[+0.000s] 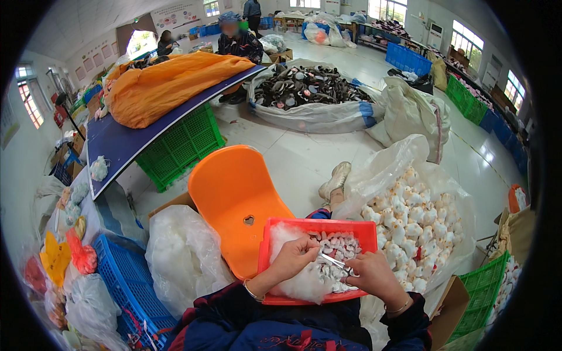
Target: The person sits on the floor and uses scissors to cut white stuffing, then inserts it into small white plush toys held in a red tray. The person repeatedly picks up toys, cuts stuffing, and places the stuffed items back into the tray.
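Note:
A red plastic basin (369, 229) sits on my lap, with small white stuffed pieces (338, 244) and loose white stuffing fluff (304, 285) in it. Over the basin my right hand (376, 276) is closed around a slim metal scissor-like tool (332, 261), either scissors or forceps. Its tip points left, toward the fingertips of my left hand (293, 258). Those fingers are pinched together by the tip; whatever small thing lies between them is too small to make out.
An orange chair (234, 190) stands just ahead of the basin. To its left are a clear bag of fluff (181, 245) and a blue crate (126, 284). At right, a clear bag holds white plush pieces (410, 219). Farther off lie a sack of dark pieces (310, 88) and a seated person (239, 44).

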Demonstrator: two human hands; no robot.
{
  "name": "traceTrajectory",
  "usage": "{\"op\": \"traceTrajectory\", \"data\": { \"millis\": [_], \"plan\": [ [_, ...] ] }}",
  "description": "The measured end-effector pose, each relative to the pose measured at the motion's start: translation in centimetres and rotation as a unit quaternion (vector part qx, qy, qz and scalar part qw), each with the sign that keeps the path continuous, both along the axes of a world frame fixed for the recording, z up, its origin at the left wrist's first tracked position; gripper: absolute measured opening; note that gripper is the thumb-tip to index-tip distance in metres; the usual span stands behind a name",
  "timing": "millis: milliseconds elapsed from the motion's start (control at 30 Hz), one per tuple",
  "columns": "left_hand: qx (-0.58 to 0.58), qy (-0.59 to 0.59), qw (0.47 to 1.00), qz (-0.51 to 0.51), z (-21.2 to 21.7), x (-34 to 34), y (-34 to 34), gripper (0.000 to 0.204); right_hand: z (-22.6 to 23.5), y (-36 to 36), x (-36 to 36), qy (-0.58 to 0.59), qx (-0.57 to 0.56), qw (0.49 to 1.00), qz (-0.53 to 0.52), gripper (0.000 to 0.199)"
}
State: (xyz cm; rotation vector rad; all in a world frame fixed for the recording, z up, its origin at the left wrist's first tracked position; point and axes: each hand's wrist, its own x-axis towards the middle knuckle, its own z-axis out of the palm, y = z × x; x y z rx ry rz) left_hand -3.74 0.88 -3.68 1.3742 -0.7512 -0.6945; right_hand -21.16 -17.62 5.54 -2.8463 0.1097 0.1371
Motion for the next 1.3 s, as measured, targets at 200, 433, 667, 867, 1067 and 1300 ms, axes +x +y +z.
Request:
{"op": "traceTrajectory", "data": {
  "millis": [200, 433, 667, 867, 1067, 1300],
  "plan": [
    [-0.010, 0.092, 0.996, -0.014, 2.3, -0.2, 0.4, 0.024, -1.5, 0.2, -0.2, -0.019, 0.176, 0.983, -0.047, 0.033],
    [0.023, 0.122, 0.992, -0.005, 2.4, 0.4, 0.4, 0.030, -2.9, 0.3, -0.4, -0.073, 0.263, 0.959, -0.075, 0.044],
    [-0.021, 0.199, 0.978, 0.056, 2.3, 0.3, 0.1, 0.023, -1.9, -0.5, -1.3, -0.100, 0.176, 0.975, -0.090, 0.047],
    [-0.022, 0.219, 0.973, 0.061, 2.9, 0.1, -0.1, 0.025, -1.2, -0.4, -0.5, -0.137, 0.143, 0.975, -0.102, 0.049],
    [0.006, 0.178, 0.983, 0.042, 2.7, 0.3, 0.4, 0.027, -1.4, 0.0, 0.1, -0.148, 0.087, 0.982, -0.074, 0.049],
    [-0.022, 0.200, 0.978, 0.058, 3.0, 0.1, 0.5, 0.027, -1.1, 0.0, -0.2, -0.134, 0.060, 0.987, -0.065, 0.042]
  ]
}}
